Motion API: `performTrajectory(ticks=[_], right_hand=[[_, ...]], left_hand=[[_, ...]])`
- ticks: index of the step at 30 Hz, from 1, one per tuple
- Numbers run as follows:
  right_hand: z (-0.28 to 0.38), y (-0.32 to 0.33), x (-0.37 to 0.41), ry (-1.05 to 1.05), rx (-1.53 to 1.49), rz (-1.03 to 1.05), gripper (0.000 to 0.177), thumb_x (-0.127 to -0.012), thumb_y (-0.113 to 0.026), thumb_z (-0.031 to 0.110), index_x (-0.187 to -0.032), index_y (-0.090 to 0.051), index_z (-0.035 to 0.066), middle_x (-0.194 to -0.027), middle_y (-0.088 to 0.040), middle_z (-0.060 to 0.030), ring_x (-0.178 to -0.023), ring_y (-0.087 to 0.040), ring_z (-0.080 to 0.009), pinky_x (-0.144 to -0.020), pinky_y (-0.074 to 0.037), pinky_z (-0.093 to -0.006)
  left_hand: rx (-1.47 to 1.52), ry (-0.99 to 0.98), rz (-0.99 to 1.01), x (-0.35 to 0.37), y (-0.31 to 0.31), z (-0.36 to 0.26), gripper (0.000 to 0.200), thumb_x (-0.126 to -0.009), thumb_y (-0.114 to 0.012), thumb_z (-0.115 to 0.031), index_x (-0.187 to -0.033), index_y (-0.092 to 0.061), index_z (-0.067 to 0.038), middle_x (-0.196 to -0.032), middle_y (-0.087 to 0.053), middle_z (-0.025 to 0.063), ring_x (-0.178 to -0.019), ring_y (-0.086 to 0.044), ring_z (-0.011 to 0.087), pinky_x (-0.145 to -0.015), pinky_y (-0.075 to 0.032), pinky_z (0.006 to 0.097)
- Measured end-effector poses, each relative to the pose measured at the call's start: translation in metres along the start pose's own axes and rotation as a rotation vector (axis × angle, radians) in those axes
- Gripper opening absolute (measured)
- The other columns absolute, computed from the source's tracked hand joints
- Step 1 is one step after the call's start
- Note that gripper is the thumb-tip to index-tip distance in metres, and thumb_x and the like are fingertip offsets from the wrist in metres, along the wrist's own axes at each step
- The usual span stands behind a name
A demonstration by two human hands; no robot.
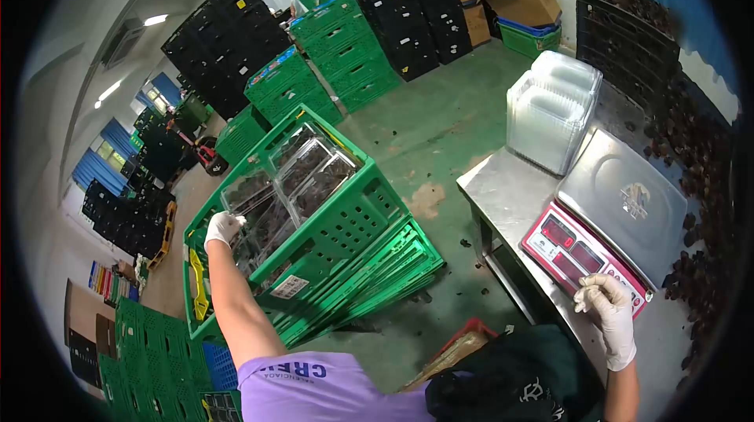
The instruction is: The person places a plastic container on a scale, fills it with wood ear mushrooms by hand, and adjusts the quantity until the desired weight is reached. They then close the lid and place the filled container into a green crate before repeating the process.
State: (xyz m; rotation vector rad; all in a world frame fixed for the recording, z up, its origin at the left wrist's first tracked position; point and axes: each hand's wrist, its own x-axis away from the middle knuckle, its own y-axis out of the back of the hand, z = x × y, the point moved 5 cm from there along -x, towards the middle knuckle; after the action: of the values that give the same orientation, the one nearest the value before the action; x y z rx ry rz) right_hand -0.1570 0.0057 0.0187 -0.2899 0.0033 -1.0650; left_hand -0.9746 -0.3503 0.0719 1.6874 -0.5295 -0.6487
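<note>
My left hand (223, 229), in a white glove, is at the near left edge of a clear plastic box (250, 192) with dark contents, its fingers closed on that edge. The box is in a green crate (345, 222) along with several similar filled boxes. My right hand (607, 313), also gloved, hangs over the front edge of a red-and-white digital scale (581, 253). Its fingers are curled together, and I see nothing between them. The scale's metal pan (628, 194) bears no box, and a red digit glows on the display.
Stacked clear plastic tubs (550, 111) stand on the metal table (503, 178) behind the scale. Dark loose pieces (699, 194) are heaped at right beside a black crate (628, 41). Folded green crates (393, 265) lie under the filled crate. Green and black crate stacks (345, 53) stand behind.
</note>
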Motion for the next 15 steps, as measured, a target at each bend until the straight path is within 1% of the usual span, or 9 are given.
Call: performTrajectory(ticks=[2, 4, 6, 8, 10, 11, 12, 13, 15], right_hand=[[-0.004, 0.010, 0.006, -0.004, 0.051, -0.038, 0.016, -0.097, -0.057, 0.007, -0.107, -0.064, -0.005, -0.086, -0.068, -0.0079, -0.076, -0.063, -0.0110, -0.071, -0.049, -0.0229], [-0.009, 0.017, 0.016, -0.019, 0.093, -0.101, 0.016, -0.097, -0.057, 0.006, -0.107, -0.064, -0.005, -0.087, -0.068, -0.0079, -0.076, -0.063, -0.0109, -0.070, -0.049, -0.0226], [-0.014, 0.021, 0.026, 0.009, 0.052, -0.112, 0.017, -0.097, -0.057, 0.006, -0.109, -0.064, -0.005, -0.087, -0.068, -0.0074, -0.077, -0.063, -0.0104, -0.070, -0.049, -0.0226], [-0.030, 0.035, 0.034, -0.017, 0.103, -0.130, 0.022, -0.094, -0.054, -0.001, -0.113, -0.064, -0.005, -0.088, -0.068, -0.0057, -0.078, -0.062, -0.0095, -0.073, -0.049, -0.0221], [-0.033, 0.037, 0.043, -0.038, 0.084, -0.135, 0.024, -0.093, -0.053, -0.004, -0.114, -0.064, -0.005, -0.089, -0.068, -0.0058, -0.079, -0.062, -0.0094, -0.073, -0.050, -0.0223], [-0.038, 0.040, 0.046, -0.070, 0.094, -0.161, 0.023, -0.093, -0.053, -0.003, -0.113, -0.064, -0.005, -0.091, -0.068, -0.0060, -0.080, -0.062, -0.0093, -0.074, -0.050, -0.0225], [-0.047, 0.045, 0.052, -0.072, 0.082, -0.209, 0.023, -0.093, -0.053, -0.003, -0.113, -0.064, -0.005, -0.091, -0.068, -0.0060, -0.080, -0.062, -0.0093, -0.074, -0.050, -0.0225], [-0.053, 0.048, 0.055, -0.049, 0.082, -0.207, 0.021, -0.094, -0.054, -0.002, -0.112, -0.064, -0.005, -0.091, -0.068, -0.0057, -0.080, -0.062, -0.0093, -0.074, -0.050, -0.0224], [-0.051, 0.052, 0.067, 0.048, 0.188, -0.238, 0.017, -0.094, -0.059, 0.002, -0.109, -0.066, -0.002, -0.089, -0.068, -0.0051, -0.078, -0.063, -0.0112, -0.072, -0.051, -0.0241]], left_hand=[[-0.216, 0.308, -0.042, -0.011, -0.010, -0.017, 0.018, -0.091, -0.049, -0.008, -0.103, -0.058, 0.002, -0.102, -0.065, 0.0169, -0.084, -0.064, 0.0291, -0.069, -0.055, 0.0405], [-0.376, 0.636, -0.229, -0.015, -0.008, -0.040, 0.027, -0.092, -0.049, -0.014, -0.114, -0.057, 0.001, -0.112, -0.063, 0.0175, -0.096, -0.064, 0.0299, -0.076, -0.055, 0.0442], [-0.478, 0.687, -0.454, -0.024, 0.002, -0.082, 0.036, -0.094, -0.049, -0.019, -0.124, -0.057, 0.001, -0.122, -0.061, 0.0181, -0.107, -0.063, 0.0307, -0.084, -0.056, 0.0480], [-0.571, 0.387, -0.667, -0.047, 0.020, -0.129, 0.036, -0.092, -0.056, -0.018, -0.126, -0.059, -0.005, -0.121, -0.060, 0.0134, -0.104, -0.064, 0.0311, -0.086, -0.054, 0.0453], [-0.279, -0.202, -0.731, -0.061, 0.031, -0.214, 0.034, -0.089, -0.061, -0.011, -0.123, -0.062, -0.006, -0.119, -0.063, 0.0120, -0.101, -0.064, 0.0311, -0.084, -0.054, 0.0407], [0.007, -0.412, -0.645, -0.058, 0.032, -0.283, 0.029, -0.088, -0.061, -0.004, -0.117, -0.064, -0.002, -0.112, -0.066, 0.0147, -0.098, -0.065, 0.0297, -0.083, -0.053, 0.0368], [0.266, -0.528, -0.461, -0.037, 0.032, -0.369, 0.025, -0.089, -0.061, -0.005, -0.112, -0.067, 0.000, -0.106, -0.069, 0.0147, -0.097, -0.066, 0.0287, -0.084, -0.053, 0.0356], [0.471, -0.451, -0.194, 0.012, 0.038, -0.468, 0.025, -0.089, -0.061, -0.007, -0.113, -0.067, 0.000, -0.104, -0.070, 0.0138, -0.097, -0.067, 0.0270, -0.085, -0.052, 0.0341], [0.326, -0.940, -0.113, 0.035, 0.005, -0.578, 0.028, -0.086, -0.065, -0.008, -0.114, -0.068, -0.005, -0.109, -0.069, 0.0139, -0.100, -0.066, 0.0298, -0.089, -0.052, 0.0357]])
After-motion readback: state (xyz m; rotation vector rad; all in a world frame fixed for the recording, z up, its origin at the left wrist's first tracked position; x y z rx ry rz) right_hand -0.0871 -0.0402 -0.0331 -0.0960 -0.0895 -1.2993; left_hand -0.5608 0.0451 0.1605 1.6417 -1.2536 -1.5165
